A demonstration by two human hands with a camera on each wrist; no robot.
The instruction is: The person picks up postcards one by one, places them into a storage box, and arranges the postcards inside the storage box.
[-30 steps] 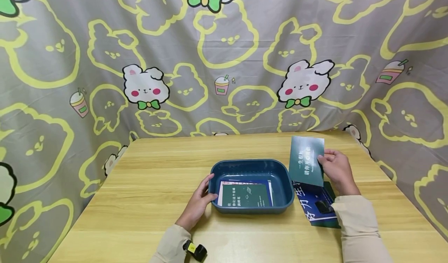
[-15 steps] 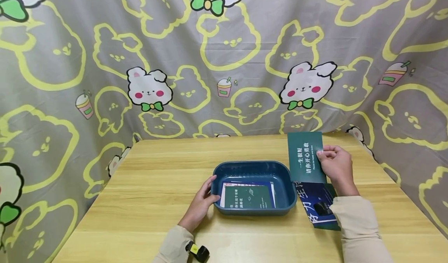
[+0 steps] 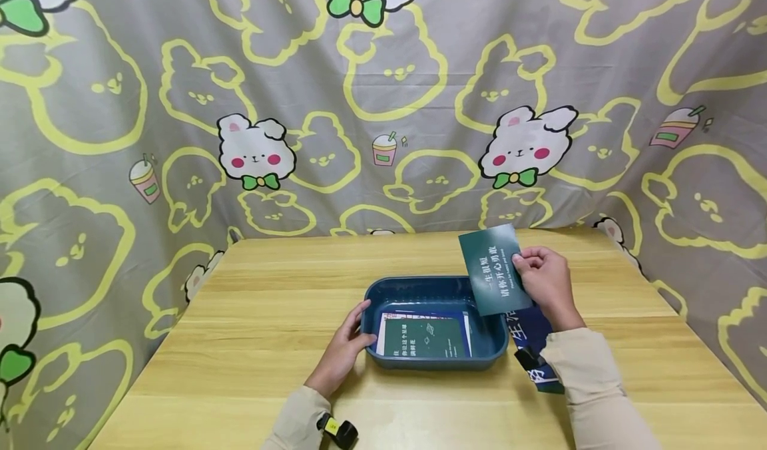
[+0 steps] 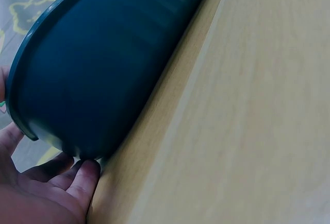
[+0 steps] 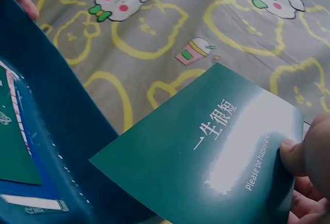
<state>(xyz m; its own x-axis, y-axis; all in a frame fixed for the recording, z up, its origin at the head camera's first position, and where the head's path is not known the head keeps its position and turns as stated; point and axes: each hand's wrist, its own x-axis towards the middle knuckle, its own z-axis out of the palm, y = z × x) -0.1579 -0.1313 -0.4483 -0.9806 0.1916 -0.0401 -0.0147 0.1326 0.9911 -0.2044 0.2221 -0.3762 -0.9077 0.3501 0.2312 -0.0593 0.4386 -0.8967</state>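
Note:
A dark blue rectangular plastic basin (image 3: 434,363) stands on the wooden table. My left hand (image 3: 340,353) holds its left end, with the thumb at the rim and the other fingers against the outer wall (image 4: 87,69). My right hand (image 3: 550,287) pinches a green postcard (image 3: 493,273) by its right edge, thumb on the printed face. This card (image 5: 201,147) is tilted, its lower left part over the basin's right end. Inside the basin lie stacked postcards, a green one (image 3: 422,338) with white lettering on top.
To the basin's right, a blue postcard (image 3: 530,333) with white characters lies on the table (image 3: 240,343), partly hidden by my right forearm and the held card. A cartoon-patterned grey curtain (image 3: 323,104) hangs behind the table.
My right hand has carried the green postcard leftward, from beside the basin to over its right end, and the card has tilted. My left hand keeps its hold on the basin.

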